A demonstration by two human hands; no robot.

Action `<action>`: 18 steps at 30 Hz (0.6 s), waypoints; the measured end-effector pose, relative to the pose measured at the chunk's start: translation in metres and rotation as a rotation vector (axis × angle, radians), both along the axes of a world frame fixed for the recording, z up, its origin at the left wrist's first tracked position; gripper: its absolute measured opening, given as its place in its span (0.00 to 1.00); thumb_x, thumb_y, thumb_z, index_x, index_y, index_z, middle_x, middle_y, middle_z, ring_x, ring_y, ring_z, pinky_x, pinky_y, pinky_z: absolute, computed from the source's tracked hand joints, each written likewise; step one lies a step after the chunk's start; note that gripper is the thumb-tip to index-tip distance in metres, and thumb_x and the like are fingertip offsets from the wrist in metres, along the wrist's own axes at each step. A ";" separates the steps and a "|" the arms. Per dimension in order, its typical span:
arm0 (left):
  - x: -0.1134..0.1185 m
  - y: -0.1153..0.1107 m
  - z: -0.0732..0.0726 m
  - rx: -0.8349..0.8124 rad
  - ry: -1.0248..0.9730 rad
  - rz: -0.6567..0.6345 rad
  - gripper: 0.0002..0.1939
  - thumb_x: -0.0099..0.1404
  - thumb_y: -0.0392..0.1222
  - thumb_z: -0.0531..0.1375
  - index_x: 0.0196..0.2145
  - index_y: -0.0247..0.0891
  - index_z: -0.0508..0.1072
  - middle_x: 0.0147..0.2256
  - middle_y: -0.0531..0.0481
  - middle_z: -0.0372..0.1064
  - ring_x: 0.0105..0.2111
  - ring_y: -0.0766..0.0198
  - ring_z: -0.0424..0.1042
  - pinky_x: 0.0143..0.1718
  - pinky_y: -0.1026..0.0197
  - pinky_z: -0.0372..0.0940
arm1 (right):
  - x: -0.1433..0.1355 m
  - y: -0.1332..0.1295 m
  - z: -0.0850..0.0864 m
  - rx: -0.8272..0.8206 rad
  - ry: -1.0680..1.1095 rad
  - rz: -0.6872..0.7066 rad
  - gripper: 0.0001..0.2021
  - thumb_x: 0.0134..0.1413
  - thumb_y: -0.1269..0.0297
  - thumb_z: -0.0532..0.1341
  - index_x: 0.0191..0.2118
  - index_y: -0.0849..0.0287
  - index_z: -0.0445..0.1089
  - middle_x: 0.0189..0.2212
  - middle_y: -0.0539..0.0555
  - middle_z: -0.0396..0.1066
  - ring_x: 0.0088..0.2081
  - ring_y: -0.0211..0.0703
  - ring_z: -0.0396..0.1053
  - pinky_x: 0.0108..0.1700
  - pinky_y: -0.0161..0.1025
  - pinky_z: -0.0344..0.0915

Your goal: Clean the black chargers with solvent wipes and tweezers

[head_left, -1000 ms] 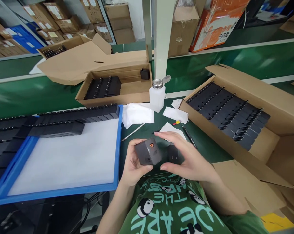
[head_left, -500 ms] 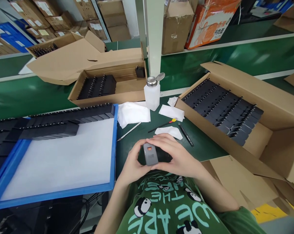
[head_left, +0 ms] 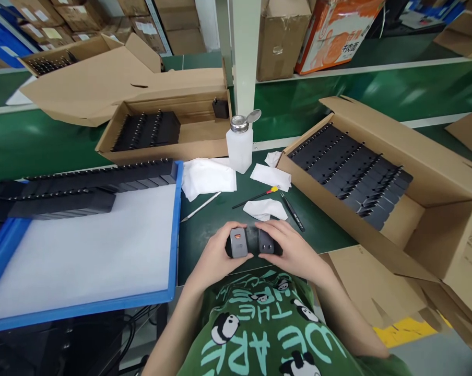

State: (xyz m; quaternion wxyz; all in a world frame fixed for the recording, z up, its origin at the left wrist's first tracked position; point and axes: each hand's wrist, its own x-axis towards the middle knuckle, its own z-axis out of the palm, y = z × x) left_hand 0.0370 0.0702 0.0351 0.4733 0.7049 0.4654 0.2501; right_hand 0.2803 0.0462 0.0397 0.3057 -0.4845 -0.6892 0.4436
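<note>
My left hand [head_left: 219, 249] is closed around a USB charger [head_left: 239, 243], whose grey face with an orange port points up toward me. In my right hand [head_left: 293, 245] is a second charger [head_left: 266, 241], dark, with two small round spots on the side I see. A narrow gap separates the two chargers, held side by side above the green bench near my shirt. Just beyond them lie a crumpled white wipe [head_left: 264, 209], black tweezers [head_left: 293, 212] and a thin black stick with a yellow-red end [head_left: 255, 197].
A blue-rimmed tray [head_left: 172, 230] with rows of black chargers stands at left. An open carton of chargers [head_left: 427, 230] is at right, another carton [head_left: 204, 148] at the back. A white pump bottle [head_left: 239, 151], wipes [head_left: 209, 177] and a craft knife [head_left: 200, 207] lie between.
My hands have moved apart. The charger in my left hand shifted slightly left, and a second charger now shows in my right hand. The whole view has shifted a little.
</note>
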 end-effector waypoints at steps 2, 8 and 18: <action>0.000 -0.001 0.003 0.013 -0.032 0.008 0.27 0.59 0.42 0.70 0.54 0.49 0.66 0.54 0.49 0.71 0.53 0.53 0.73 0.53 0.51 0.66 | -0.002 0.000 0.003 0.004 0.094 -0.019 0.23 0.54 0.69 0.69 0.55 0.47 0.69 0.56 0.56 0.70 0.57 0.56 0.67 0.58 0.55 0.66; 0.000 -0.010 0.011 0.077 -0.227 0.056 0.30 0.56 0.42 0.74 0.54 0.49 0.69 0.52 0.48 0.73 0.51 0.54 0.75 0.50 0.54 0.70 | 0.002 -0.002 0.005 -0.063 0.523 -0.084 0.28 0.51 0.56 0.73 0.56 0.48 0.65 0.52 0.57 0.68 0.52 0.49 0.70 0.47 0.41 0.71; 0.005 -0.016 0.005 0.043 -0.695 0.101 0.35 0.50 0.48 0.78 0.53 0.47 0.72 0.52 0.44 0.75 0.53 0.49 0.75 0.54 0.49 0.72 | -0.023 -0.001 0.000 -0.449 1.003 -0.175 0.30 0.56 0.29 0.57 0.45 0.52 0.74 0.35 0.55 0.74 0.34 0.43 0.73 0.33 0.37 0.71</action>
